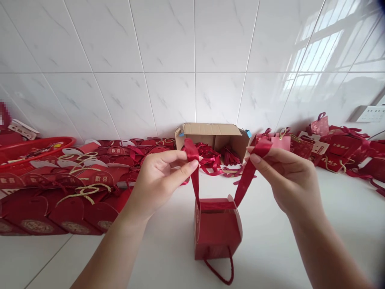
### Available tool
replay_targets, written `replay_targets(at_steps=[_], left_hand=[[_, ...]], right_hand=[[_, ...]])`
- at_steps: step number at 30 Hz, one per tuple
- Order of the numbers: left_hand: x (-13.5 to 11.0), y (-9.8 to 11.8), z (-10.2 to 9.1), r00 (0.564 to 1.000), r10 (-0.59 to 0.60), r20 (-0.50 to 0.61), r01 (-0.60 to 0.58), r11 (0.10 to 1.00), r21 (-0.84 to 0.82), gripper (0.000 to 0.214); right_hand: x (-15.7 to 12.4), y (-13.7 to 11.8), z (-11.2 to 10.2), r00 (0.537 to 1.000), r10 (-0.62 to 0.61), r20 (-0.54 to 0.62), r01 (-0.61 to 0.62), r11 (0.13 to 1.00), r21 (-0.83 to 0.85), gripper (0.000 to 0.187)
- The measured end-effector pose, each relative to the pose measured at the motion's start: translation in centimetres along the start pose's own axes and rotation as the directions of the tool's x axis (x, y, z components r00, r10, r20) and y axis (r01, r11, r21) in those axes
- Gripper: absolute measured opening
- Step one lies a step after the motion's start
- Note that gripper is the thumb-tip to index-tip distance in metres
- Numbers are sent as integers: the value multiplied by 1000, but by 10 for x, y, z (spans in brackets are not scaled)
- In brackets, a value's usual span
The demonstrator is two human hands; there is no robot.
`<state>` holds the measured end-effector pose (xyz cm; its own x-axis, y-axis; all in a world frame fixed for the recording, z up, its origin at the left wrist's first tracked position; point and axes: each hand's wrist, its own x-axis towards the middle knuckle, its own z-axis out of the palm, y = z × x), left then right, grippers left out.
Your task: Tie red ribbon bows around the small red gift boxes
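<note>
A small red gift box [217, 230] stands on the white surface [270, 241] in front of me, a red cord handle hanging at its near side. A dark red ribbon [196, 180] runs through its top and rises on both sides. My left hand [159, 178] pinches the left end of the ribbon between thumb and fingers. My right hand [285, 178] pinches the right end, holding it up and outward. Both ribbon ends are pulled taut above the box.
Several flat red box blanks [75, 188] with gold cords lie piled at the left. A red basket [33, 146] sits far left. An open cardboard box [212, 138] spilling red ribbons lies against the tiled wall. Finished red boxes [331, 146] crowd the right.
</note>
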<state>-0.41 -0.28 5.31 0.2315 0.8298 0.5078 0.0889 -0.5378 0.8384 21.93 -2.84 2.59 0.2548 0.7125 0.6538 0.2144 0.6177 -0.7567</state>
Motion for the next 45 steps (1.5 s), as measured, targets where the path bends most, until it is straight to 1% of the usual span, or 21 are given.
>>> replay_targets(at_steps=[4,8,12,15,19,21,23,25,27,29,31,34,35,37,39,40,42,44,45], left_hand=[[0,-1,0,1000,6,8,-6,1000,-27,9],[-2,2,5,1000,19,3,-19,996,-90,10],[-6,7,12,997,40,68,-27,983,-181,11],[-9,11,18,992,53,114,-27,975,-222,13],[-11,16,24,985,14,172,34,963,-268,15],[-12,17,26,981,11,193,45,958,-284,15],[-13,17,28,979,14,201,40,964,-264,15],[-14,17,30,978,9,208,39,974,-223,17],[-14,17,31,975,-4,220,47,981,-188,17],[-13,17,31,975,-8,224,45,986,-162,17],[-12,17,30,976,-1,216,32,990,-138,18],[-11,16,29,978,10,210,14,994,-111,19],[-10,15,28,977,1,214,25,993,-116,16],[-8,13,26,969,-42,244,84,983,-164,7],[-5,10,23,953,-98,285,171,954,-244,10],[-3,9,21,947,-124,298,211,937,-280,12],[1,6,17,941,-167,294,264,906,-331,13],[5,4,15,936,-212,281,307,882,-358,12],[6,4,14,931,-231,283,328,868,-372,11]], right_hand=[[2,-4,5,1000,14,4,-14,992,122,9],[3,-10,10,999,29,27,-33,988,149,11],[4,-14,12,996,82,21,-84,984,157,11],[4,-17,14,993,113,24,-115,972,205,15],[4,-19,18,982,161,97,-182,944,276,18],[3,-19,21,969,199,145,-232,934,273,19],[0,-20,22,953,226,202,-275,926,258,19],[-3,-21,23,936,217,278,-291,921,258,18],[-5,-21,22,919,175,353,-282,918,280,16],[-7,-23,21,906,115,407,-253,919,303,14],[-7,-25,21,897,37,441,-196,927,320,14],[-8,-28,22,893,-35,449,-115,946,304,16],[-9,-28,23,899,-36,437,-100,953,285,14],[-8,-25,24,910,-47,413,-66,965,255,13],[-6,-19,23,900,-101,423,-1,972,235,15],[-4,-15,22,885,-145,443,53,976,213,16],[0,-8,20,834,-259,487,220,966,137,20],[3,-2,18,775,-361,518,402,915,36,26],[4,0,17,756,-399,519,470,883,-7,28]])
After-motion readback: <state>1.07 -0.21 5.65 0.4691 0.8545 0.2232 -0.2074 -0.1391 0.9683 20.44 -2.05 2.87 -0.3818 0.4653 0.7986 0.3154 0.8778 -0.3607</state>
